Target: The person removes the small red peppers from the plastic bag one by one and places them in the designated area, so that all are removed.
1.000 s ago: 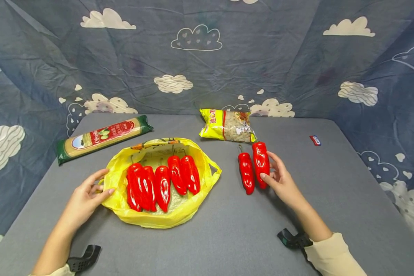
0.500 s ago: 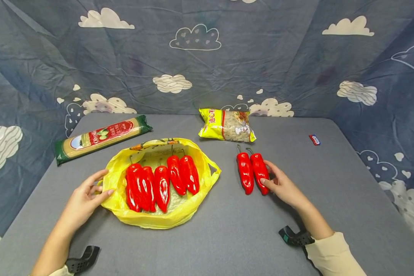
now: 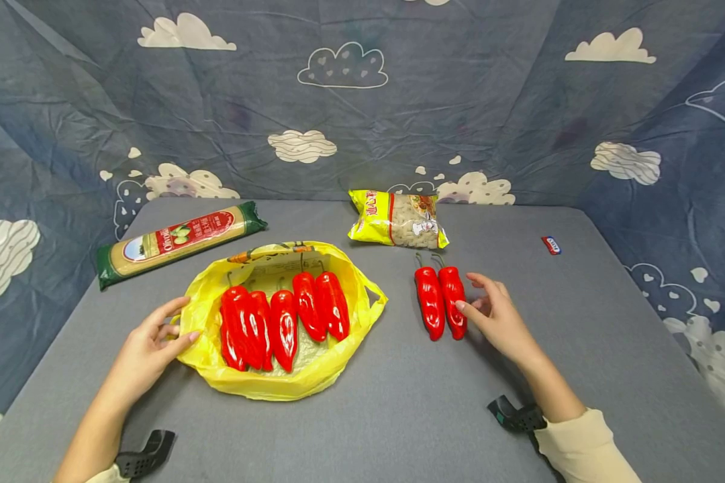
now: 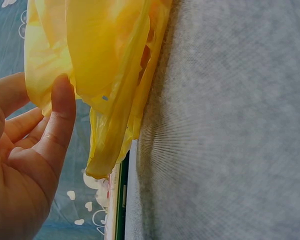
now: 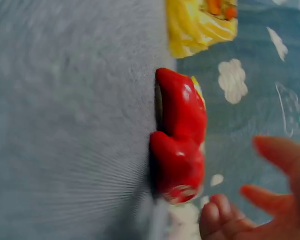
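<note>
Several long red peppers (image 3: 284, 329) lie inside a yellow plastic bag (image 3: 266, 388), whose mouth faces up. At the bag's left side, my left hand (image 3: 148, 350) pinches the rim between thumb and fingers; the left wrist view shows the thumb (image 4: 63, 100) against the yellow film. Two more red peppers lie side by side on the table, a left one (image 3: 429, 303) and a right one (image 3: 452, 302), stems pointing away. Just right of them is my right hand (image 3: 498, 318), its fingers spread and holding nothing. In the right wrist view a gap shows between that hand and the peppers.
Behind the bag lies a long green-ended pack of spaghetti (image 3: 184, 243). A yellow bag of pasta (image 3: 399, 220) stands behind the two loose peppers. A small red-and-blue packet (image 3: 552, 245) lies at the far right of the grey table (image 3: 362, 436). Patterned cloth hangs behind.
My right hand has set the right pepper down, nearer to me and beside the other one, then let it go and drawn slightly away. The left hand stays at the bag.
</note>
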A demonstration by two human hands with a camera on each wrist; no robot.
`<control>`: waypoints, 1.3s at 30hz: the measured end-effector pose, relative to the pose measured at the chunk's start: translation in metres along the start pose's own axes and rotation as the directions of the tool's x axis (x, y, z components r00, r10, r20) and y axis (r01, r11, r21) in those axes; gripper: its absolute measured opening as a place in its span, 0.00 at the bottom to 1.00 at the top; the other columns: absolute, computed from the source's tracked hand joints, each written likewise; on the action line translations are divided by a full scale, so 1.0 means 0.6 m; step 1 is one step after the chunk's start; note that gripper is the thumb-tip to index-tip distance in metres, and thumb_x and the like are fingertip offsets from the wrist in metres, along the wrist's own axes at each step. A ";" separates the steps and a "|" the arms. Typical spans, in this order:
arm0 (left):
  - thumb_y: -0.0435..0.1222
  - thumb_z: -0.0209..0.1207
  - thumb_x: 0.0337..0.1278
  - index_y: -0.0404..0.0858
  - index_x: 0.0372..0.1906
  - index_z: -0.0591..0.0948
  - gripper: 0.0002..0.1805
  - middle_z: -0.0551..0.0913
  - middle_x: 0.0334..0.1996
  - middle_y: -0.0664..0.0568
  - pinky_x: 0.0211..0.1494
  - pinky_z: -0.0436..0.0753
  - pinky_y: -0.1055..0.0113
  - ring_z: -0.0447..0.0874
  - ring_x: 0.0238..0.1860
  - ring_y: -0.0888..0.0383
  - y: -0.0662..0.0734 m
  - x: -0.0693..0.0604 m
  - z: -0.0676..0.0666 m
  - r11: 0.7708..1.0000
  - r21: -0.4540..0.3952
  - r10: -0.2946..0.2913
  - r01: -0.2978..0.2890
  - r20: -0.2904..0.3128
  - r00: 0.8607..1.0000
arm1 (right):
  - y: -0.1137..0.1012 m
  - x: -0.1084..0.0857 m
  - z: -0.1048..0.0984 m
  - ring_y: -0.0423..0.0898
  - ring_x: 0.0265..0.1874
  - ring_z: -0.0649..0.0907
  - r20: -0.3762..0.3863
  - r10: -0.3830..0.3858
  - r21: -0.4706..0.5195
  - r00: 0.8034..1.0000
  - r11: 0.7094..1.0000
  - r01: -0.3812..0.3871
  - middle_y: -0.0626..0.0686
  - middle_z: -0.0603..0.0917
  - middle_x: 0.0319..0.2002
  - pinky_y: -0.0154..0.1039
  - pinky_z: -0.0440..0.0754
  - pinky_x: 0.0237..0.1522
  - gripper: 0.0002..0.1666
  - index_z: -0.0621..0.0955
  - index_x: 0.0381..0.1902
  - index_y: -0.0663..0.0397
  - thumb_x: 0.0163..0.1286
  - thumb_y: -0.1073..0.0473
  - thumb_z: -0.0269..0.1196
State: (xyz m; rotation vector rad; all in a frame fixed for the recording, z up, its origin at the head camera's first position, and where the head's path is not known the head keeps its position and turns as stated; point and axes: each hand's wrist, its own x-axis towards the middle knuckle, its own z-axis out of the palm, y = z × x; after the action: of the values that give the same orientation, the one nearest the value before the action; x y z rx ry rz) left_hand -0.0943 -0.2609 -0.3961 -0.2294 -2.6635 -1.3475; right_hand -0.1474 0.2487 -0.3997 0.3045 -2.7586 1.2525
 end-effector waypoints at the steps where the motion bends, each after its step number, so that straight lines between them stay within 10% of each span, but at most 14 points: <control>1: 0.27 0.62 0.49 0.31 0.62 0.63 0.33 0.71 0.49 0.39 0.23 0.72 0.75 0.73 0.31 0.72 0.000 0.000 0.000 1.000 0.001 0.000 0.000 -0.002 1.000 | -0.013 0.001 -0.001 0.51 0.35 0.73 -0.023 -0.029 0.014 0.999 0.999 0.029 0.63 0.65 0.52 0.43 0.72 0.33 0.32 0.63 0.61 0.61 0.62 0.60 0.61; 10: 0.27 0.61 0.50 0.31 0.62 0.63 0.33 0.71 0.48 0.39 0.23 0.72 0.75 0.73 0.31 0.72 0.002 0.005 0.000 1.000 -0.008 0.014 -0.014 0.003 1.000 | -0.209 0.008 0.026 0.57 0.47 0.72 -0.078 -0.284 0.234 0.956 0.927 0.294 0.62 0.68 0.52 0.47 0.71 0.47 0.34 0.64 0.58 0.68 0.54 0.74 0.63; 20: 0.27 0.60 0.50 0.30 0.61 0.64 0.31 0.74 0.42 0.38 0.24 0.72 0.75 0.74 0.30 0.72 0.006 0.004 0.004 1.000 -0.025 0.019 -0.019 -0.003 1.000 | -0.254 0.064 0.169 0.46 0.48 0.73 0.060 -0.558 0.316 0.828 0.797 0.514 0.53 0.71 0.54 0.40 0.71 0.48 0.38 0.65 0.59 0.59 0.52 0.62 0.69; 39: 0.28 0.61 0.50 0.32 0.63 0.63 0.33 0.71 0.47 0.39 0.24 0.72 0.75 0.72 0.31 0.71 0.000 0.000 0.000 1.000 0.000 -0.011 0.011 0.012 1.000 | -0.284 0.078 0.313 0.37 0.46 0.74 0.406 -0.423 0.295 0.810 0.900 0.321 0.48 0.72 0.54 0.27 0.70 0.46 0.42 0.63 0.62 0.52 0.52 0.52 0.69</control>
State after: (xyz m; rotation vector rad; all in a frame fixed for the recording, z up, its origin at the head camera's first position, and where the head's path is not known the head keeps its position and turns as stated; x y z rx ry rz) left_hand -0.0943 -0.2609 -0.3960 -0.2244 -2.6790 -1.3531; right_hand -0.1565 -0.0085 -0.3903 1.2590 -2.6958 1.5164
